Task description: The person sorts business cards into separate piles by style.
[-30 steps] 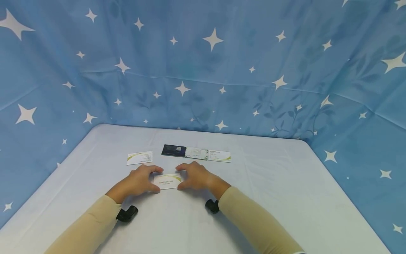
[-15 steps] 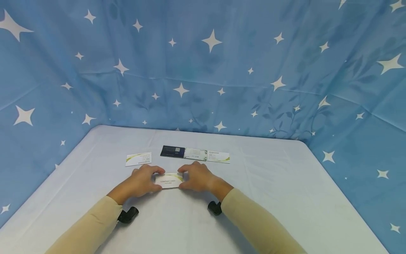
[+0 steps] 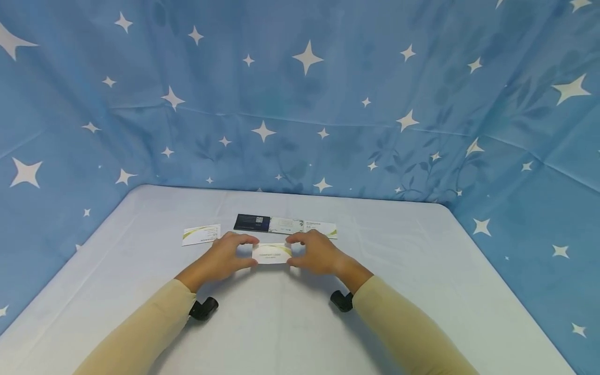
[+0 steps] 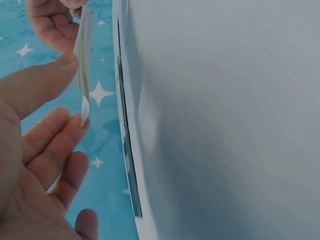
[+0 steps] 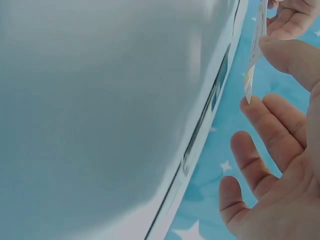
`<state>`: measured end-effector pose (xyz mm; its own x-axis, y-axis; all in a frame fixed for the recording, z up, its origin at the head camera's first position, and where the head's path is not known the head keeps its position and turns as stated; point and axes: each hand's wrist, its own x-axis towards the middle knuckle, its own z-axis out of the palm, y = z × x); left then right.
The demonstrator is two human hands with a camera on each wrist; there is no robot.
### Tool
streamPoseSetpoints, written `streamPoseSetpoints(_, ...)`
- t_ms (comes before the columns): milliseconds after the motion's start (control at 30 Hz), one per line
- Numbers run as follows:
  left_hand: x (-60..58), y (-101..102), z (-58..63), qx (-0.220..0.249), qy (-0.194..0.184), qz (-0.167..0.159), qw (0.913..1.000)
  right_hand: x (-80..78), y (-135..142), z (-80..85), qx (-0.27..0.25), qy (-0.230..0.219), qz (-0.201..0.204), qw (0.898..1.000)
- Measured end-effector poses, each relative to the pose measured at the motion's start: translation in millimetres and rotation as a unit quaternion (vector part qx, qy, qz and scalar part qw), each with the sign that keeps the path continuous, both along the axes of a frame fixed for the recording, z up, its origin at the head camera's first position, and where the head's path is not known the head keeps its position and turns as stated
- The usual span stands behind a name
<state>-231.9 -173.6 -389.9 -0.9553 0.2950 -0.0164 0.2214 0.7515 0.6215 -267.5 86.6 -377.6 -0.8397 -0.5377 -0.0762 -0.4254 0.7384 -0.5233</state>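
Note:
A white business card (image 3: 272, 253) with a yellow-green curve and "COMPANY LOGO" print is held above the table between both hands. My left hand (image 3: 225, 256) pinches its left side, thumb at the near corner and index finger at the far one. On the opposite side my right hand (image 3: 321, 253) grips the card the same way. Seen edge-on in the left wrist view, the card (image 4: 84, 75) bends slightly at its tip. In the right wrist view, the card (image 5: 256, 50) runs from thumb to index fingertip, while the other fingers are spread off it.
Behind the hands lies a row with a dark card (image 3: 252, 223), a leaf-patterned card (image 3: 286, 225) and a white card (image 3: 323, 227). Another white card (image 3: 200, 235) lies apart to the left. A blue star-patterned curtain (image 3: 281, 104) hangs behind the white table (image 3: 398, 271).
Both hands have raised the business card off the table and moved it to the right and slightly away. The other cards have stayed where they lie.

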Motion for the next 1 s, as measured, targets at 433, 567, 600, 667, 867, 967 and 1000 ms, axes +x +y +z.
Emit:
streamPoseSetpoints(433, -43.9, 55.1, 3.6, -0.027, 0.005, -0.033, 0.9991, -20.1, 52.0, 3.6, 0.014, 0.031, -0.040, 0.999)
streamPoseSetpoints(567, -60.5, 74.6, 3.9, -0.050, 0.008, -0.045, 0.9977, -28.2, 68.1, 1.5, 0.026, 0.019, -0.064, 0.997)
streamPoseSetpoints(600, -64.7, 79.2, 3.9, -0.054, 0.006, -0.045, 0.9975, -30.7, 71.5, 1.2, 0.029, 0.016, -0.070, 0.997)
streamPoseSetpoints(667, -73.0, 87.7, 3.8, -0.062, 0.007, -0.049, 0.9968, -35.9, 78.0, 0.7, 0.029, 0.011, -0.081, 0.996)
streamPoseSetpoints(867, -93.0, 108.5, 2.6, -0.085, 0.005, -0.063, 0.9944, -50.8, 92.0, -2.1, 0.022, 0.001, -0.095, 0.995)
streamPoseSetpoints(967, -99.9, 114.7, 0.2, -0.091, -0.006, -0.062, 0.9939, -56.1, 93.8, -4.7, 0.022, -0.010, -0.103, 0.994)
streamPoseSetpoints(1000, -102.0, 115.9, -1.1, -0.092, -0.007, -0.062, 0.9938, -57.6, 93.6, -5.4, 0.023, -0.015, -0.107, 0.994)
